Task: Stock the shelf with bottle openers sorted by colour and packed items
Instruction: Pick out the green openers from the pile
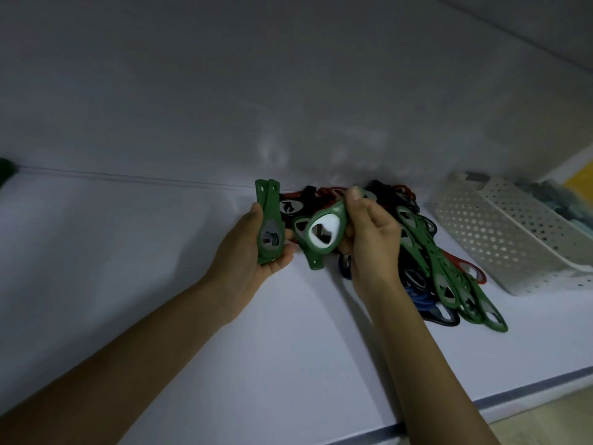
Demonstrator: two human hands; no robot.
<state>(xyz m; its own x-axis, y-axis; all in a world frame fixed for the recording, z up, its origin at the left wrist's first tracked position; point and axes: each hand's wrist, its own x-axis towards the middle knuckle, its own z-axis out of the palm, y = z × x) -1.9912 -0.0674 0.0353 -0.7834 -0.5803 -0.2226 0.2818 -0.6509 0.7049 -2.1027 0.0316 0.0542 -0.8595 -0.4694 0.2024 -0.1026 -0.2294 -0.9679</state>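
On a white shelf [128, 284] my left hand [247, 255] grips two stacked green bottle openers [269, 220], held upright. My right hand [369, 239] pinches another green bottle opener [324, 234], its metal-rimmed opening facing me, just right of the left hand. Behind and to the right of my right hand lies a mixed pile of bottle openers [449, 274] in green, red, black and blue, partly hidden by that hand.
A white perforated plastic basket [500, 232] stands at the right, holding greyish packed items. The shelf's back wall [288, 91] rises just behind the pile. A dark green object [4, 171] shows at the far left edge. The shelf's front edge [481, 403] runs lower right.
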